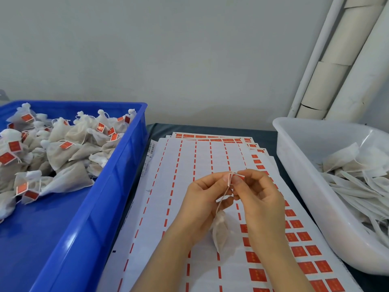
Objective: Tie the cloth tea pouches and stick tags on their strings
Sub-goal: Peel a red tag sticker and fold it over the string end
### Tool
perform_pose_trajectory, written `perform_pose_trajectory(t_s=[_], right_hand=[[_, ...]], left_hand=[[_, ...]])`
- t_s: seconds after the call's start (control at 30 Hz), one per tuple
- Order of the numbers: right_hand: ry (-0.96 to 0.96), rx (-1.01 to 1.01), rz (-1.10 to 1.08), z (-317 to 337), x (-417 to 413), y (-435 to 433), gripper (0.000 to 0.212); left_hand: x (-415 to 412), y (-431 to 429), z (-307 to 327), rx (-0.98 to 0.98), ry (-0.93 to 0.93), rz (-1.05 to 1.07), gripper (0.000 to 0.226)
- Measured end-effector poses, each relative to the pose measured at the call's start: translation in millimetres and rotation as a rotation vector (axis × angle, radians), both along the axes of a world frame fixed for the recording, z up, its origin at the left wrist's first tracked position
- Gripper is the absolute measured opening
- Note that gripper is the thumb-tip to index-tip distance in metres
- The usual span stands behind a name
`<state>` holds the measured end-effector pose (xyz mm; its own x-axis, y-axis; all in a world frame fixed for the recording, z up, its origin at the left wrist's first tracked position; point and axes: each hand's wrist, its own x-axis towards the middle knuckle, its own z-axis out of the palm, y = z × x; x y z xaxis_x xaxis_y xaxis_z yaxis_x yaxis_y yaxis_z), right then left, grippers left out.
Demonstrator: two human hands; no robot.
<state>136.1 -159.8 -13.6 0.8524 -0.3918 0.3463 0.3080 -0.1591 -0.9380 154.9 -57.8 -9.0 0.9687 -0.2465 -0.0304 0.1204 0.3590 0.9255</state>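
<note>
A small white cloth tea pouch (220, 233) hangs by its string (222, 198) below my two hands, over the label sheets. My left hand (202, 199) pinches the top of the string. My right hand (257, 199) pinches a small red tag (237, 176) and folds it round the string's end, right against my left fingertips. Red tags (303, 252) remain in rows on the right part of the top label sheet (189, 165); its left part shows only thin red strips.
A blue crate (117, 175) at the left holds several tied pouches with red tags (61, 148). A white tub (294, 157) at the right holds untagged pouches (345, 159) and long strings. Cardboard tubes (341, 60) lean in the right corner against the wall.
</note>
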Motion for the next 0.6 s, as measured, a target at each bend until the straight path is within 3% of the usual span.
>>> perform_pose_trajectory(t_s=[0.13, 0.3, 0.6], right_hand=[[0.009, 0.000, -0.006, -1.3, 1.2, -1.6, 0.014], [-0.001, 0.010, -0.049, -1.9, 1.6, -2.5, 0.026], [-0.018, 0.004, -0.025, -0.8, 1.7, -3.1, 0.023]], left_hand=[[-0.7, 0.5, 0.4, -0.003, -0.011, -0.023, 0.022], [-3.0, -1.3, 2.7, 0.041, -0.080, -0.022, 0.033], [-1.1, -2.8, -0.4, 0.038, -0.072, 0.045, 0.018]])
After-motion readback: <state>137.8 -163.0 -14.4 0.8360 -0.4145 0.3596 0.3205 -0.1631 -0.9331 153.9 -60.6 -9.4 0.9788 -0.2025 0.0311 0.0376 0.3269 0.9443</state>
